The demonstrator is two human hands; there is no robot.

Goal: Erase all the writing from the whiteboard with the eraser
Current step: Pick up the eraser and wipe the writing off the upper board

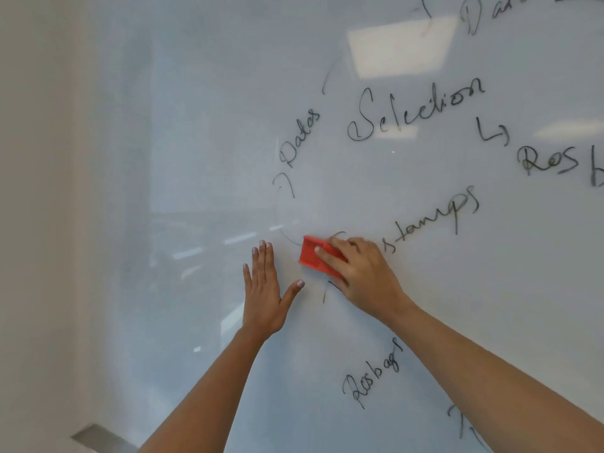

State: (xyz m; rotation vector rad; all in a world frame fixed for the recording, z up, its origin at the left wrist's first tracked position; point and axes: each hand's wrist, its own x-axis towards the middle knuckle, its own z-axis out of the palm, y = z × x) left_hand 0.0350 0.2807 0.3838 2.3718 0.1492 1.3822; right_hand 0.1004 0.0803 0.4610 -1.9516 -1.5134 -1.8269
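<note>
A glossy whiteboard (pixel 202 132) fills the view, with black handwriting across its middle and right. My right hand (pixel 362 273) presses a red eraser (pixel 315 256) flat on the board, just left of the word "stamps" (pixel 434 220). My left hand (pixel 266 289) lies flat on the board with fingers spread, a little to the left of the eraser and holding nothing. Other words stand around: "Selection" (pixel 415 109), "Dates" (pixel 299 138), "Rosbags" (pixel 372 374), "Ros" (pixel 549 160). A faint smeared arc runs above the eraser. A short stroke shows under my right hand.
The board's left part carries no writing and shows window and ceiling light reflections. A beige wall (pixel 36 223) borders the board on the left. A grey metal bracket (pixel 98 436) sits at the lower left corner. More writing runs off the frame at the top right and bottom right.
</note>
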